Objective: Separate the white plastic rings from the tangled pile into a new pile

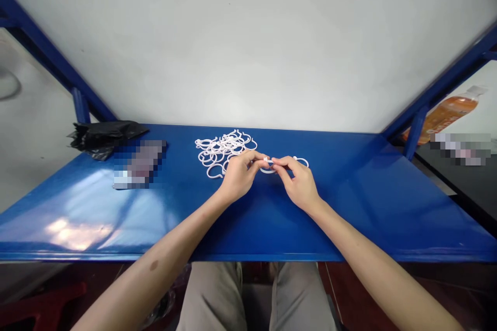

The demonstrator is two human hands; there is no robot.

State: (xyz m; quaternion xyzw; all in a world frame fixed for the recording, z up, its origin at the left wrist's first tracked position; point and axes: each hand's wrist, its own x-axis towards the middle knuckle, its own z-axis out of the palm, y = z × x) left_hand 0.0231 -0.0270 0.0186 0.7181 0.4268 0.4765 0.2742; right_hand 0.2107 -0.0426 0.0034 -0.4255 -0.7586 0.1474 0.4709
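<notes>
Both hands meet over the middle of the blue table, pinching one white plastic ring [267,170] between their fingertips. My left hand [239,173] is closed on its left side, and my right hand [301,183] is closed on its right side. The fingers partly cover the ring. Left of it and just behind my left hand lies a loose pile of similar white open rings [217,151], several with small knobs at their ends. Another white ring [305,160] shows behind my right hand, partly hidden by it.
A black plastic bag [104,134] lies at the table's back left, with a blurred-out phone-like object [145,163] in front of it. The blue tabletop [361,207] meets a pale wall behind. Blue frame bars rise at both sides. An orange drink bottle [452,114] is at far right.
</notes>
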